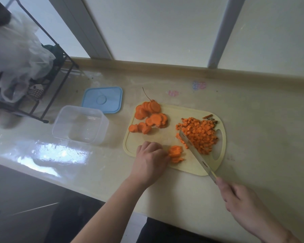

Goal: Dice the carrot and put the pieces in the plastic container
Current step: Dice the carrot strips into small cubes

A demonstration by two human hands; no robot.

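Head view: left hand point(150, 157) grip pins stacked orange carrot slices point(175, 153) at centre; right hand point(239, 199) grip holds steel knife point(194, 151) beside diced carrot pile point(200, 134).

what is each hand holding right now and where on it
The right hand grips the knife by its handle, hidden in the fist. The left hand steadies a small stack of carrot slices with its fingertips at the stack's left side.

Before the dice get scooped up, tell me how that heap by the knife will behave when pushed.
The diced carrot heap is loose small cubes, so it will likely scatter rather than move together. Cubes probably won't roll far. The knife blade lying against it could sweep them.
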